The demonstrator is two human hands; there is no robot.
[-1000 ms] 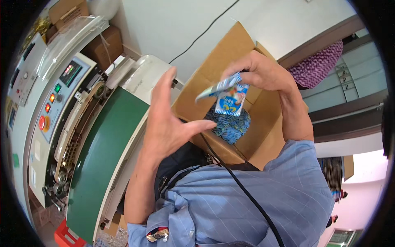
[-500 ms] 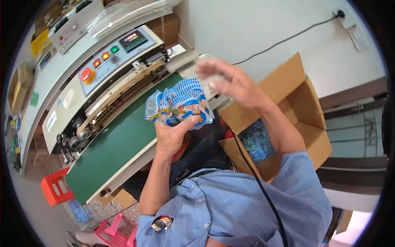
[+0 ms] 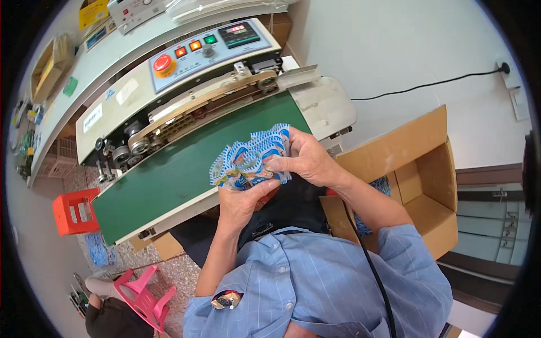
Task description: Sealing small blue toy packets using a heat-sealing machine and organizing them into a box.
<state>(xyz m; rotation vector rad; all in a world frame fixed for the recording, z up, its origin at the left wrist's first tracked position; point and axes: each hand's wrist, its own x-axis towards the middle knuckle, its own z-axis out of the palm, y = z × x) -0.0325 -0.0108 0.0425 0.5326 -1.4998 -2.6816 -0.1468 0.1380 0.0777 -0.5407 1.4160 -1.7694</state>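
Fingers (image 3: 283, 164) snug around bunched blue-and-white packets (image 3: 248, 159)

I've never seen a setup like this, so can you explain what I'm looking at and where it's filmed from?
There's no robot: a person in a blue shirt works bare-handed. A fisheye camera on their head looks down, so straight edges bend. The left hand and right hand together hold blue-and-white packets near a green conveyor belt. Behind it is a machine, probably a band sealer, with rollers and a control panel. At right, an open cardboard box holds blue things, partly hidden by the right forearm.
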